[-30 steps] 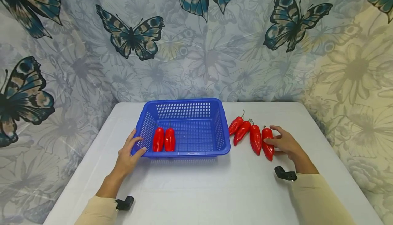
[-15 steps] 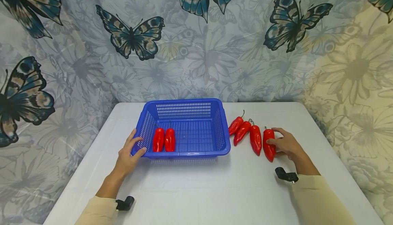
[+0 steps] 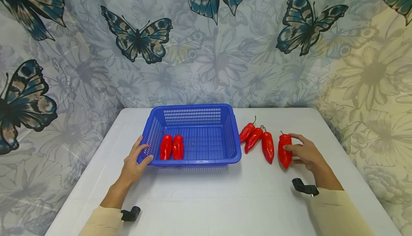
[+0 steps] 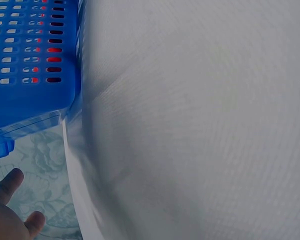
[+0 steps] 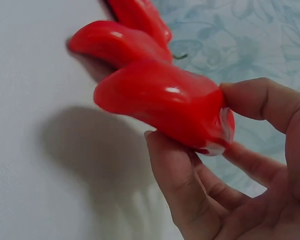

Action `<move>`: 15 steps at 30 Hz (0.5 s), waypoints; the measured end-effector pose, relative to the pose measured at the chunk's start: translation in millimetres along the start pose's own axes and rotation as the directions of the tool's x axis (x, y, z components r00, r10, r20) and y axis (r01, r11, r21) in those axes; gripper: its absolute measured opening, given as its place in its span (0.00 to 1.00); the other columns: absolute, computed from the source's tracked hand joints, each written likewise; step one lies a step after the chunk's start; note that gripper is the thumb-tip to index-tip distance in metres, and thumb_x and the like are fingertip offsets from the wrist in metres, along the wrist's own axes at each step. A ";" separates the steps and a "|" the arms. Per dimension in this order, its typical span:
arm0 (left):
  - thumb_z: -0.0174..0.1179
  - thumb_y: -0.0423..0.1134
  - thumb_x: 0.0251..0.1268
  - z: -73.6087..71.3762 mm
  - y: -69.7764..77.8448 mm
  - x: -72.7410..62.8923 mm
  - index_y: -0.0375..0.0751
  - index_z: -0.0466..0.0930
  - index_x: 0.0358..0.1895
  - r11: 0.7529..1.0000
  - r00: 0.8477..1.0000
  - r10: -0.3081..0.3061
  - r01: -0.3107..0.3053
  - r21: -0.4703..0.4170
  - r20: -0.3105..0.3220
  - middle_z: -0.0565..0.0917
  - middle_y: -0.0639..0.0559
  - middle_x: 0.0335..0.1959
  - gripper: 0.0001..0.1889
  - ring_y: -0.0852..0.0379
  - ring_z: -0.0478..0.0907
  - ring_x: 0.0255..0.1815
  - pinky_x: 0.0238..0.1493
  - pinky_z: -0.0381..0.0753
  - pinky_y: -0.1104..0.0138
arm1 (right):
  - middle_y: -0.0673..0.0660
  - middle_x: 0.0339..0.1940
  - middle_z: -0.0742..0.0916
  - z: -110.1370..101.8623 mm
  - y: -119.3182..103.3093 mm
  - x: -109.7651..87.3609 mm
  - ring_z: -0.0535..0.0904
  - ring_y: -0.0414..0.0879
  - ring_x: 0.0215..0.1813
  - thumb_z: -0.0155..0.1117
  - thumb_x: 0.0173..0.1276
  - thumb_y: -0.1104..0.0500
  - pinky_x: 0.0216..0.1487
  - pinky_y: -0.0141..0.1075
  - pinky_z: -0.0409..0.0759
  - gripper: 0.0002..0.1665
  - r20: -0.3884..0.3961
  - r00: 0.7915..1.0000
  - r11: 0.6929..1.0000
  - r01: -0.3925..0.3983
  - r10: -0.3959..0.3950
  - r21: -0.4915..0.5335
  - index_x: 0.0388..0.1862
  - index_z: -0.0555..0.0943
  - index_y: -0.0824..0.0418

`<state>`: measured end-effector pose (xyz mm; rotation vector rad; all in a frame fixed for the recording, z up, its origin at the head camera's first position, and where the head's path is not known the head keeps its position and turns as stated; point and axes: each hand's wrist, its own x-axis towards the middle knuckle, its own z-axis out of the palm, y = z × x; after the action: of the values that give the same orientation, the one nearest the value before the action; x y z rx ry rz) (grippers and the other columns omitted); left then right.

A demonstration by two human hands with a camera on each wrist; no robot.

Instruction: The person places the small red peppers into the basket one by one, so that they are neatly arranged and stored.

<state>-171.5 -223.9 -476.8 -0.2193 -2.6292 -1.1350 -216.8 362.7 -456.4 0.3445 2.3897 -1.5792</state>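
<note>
In the head view my left hand (image 3: 132, 166) lies at the left front corner of a blue plastic basket (image 3: 196, 161), fingers spread and one fingertip over the rim. Two of its fingertips (image 4: 7, 185) show beside the basket (image 4: 32, 100) in the left wrist view. Two red peppers (image 3: 166, 147) lie inside the basket at the left. On the right, my right hand (image 3: 305, 152) pinches a red pepper (image 3: 284, 152) between thumb and fingers. The right wrist view shows this pepper (image 5: 160, 102) raised above its shadow, its stem end toward the palm.
Several more red peppers, among them the one nearest my right hand (image 3: 268, 146), lie in a row right of the basket. They rest on a white table (image 3: 206, 200). A patterned butterfly cloth (image 3: 222, 60) hangs behind the table.
My right hand has drawn its pepper to the right, away from the row, widening the gap to the neighbouring pepper. My left hand and the basket have not moved.
</note>
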 end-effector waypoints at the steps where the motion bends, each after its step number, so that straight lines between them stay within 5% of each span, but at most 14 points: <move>1: 0.58 0.44 0.66 0.0 -0.1 -0.1 0.41 0.73 0.58 1.000 1.000 0.000 0.000 0.000 0.000 0.53 0.47 0.76 0.20 0.32 0.55 0.71 0.59 0.61 0.37 | 0.77 0.65 0.68 -0.9 -0.8 -1.3 0.73 0.65 0.54 0.62 0.69 0.52 0.41 0.47 0.83 0.48 0.000 1.000 1.000 0.004 -0.004 0.007 0.78 0.47 0.60; 15: 0.58 0.43 0.66 -0.1 0.2 -0.2 0.40 0.73 0.58 1.000 1.000 0.002 -0.002 -0.011 -0.003 0.53 0.46 0.76 0.20 0.31 0.55 0.70 0.59 0.62 0.37 | 0.70 0.57 0.74 -3.9 -19.8 -25.9 0.79 0.52 0.42 0.63 0.69 0.52 0.38 0.50 0.83 0.47 -0.004 0.995 0.990 0.103 -0.103 0.101 0.77 0.49 0.58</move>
<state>-171.3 -223.8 -476.7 -0.2223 -2.6199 -1.1488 -199.4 357.2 -429.2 0.2429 2.3669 -1.7496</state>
